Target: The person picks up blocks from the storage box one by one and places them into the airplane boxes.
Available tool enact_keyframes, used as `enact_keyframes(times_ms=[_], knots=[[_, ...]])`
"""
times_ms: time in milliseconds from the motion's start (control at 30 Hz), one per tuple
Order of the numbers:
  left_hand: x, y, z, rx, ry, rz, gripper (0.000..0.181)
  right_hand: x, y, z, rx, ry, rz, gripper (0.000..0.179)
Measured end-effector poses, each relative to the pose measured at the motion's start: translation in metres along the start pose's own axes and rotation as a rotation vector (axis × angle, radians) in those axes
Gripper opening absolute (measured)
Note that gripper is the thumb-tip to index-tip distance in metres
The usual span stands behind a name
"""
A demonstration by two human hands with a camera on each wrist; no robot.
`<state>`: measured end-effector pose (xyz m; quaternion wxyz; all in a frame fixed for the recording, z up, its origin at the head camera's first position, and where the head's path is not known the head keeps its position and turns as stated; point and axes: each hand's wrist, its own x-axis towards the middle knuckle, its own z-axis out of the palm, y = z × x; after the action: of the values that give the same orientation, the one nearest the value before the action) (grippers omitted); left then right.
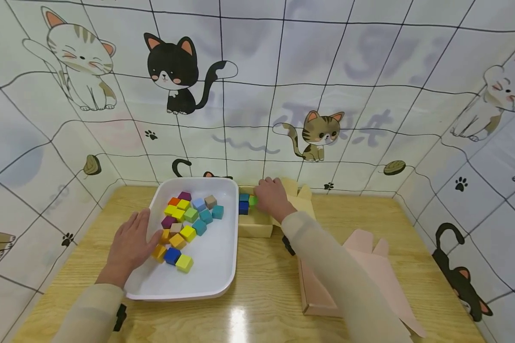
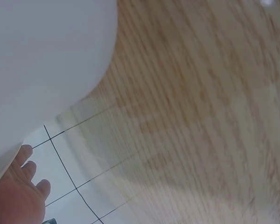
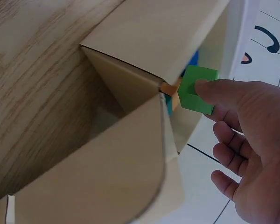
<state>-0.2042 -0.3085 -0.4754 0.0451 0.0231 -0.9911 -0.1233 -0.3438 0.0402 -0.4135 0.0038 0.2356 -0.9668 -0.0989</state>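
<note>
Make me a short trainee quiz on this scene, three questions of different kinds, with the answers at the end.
1. True or false: the tray holds cubes of one colour only.
2. What colour is the block that the right hand holds? A, orange; B, green; C, purple.
3. Fill in: from the person's side, the tray stands to the ____ of the yellow box.

Key:
1. False; yellow and blue ones both show, among other colours.
2. B, green; the right wrist view shows it plainly.
3. Left.
</note>
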Motion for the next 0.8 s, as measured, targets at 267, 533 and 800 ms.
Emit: enact_keyframes(times_ms=[267, 533, 800], knots=[[0.000, 0.003, -0.001, -0.002, -0.016, -0.009, 0.081, 0.004, -0.001, 0.016, -0.007, -0.031, 0.005, 0.028], [0.001, 0.003, -0.002, -0.002, -0.014, -0.007, 0.081, 0.008, 0.001, 0.029, -0.033, -0.016, 0.012, 0.025], [0.000, 0.003, -0.004, 0.002, -0.025, -0.018, 0.082, 0.013, 0.001, 0.038, -0.039, 0.009, 0.003, 0.022]])
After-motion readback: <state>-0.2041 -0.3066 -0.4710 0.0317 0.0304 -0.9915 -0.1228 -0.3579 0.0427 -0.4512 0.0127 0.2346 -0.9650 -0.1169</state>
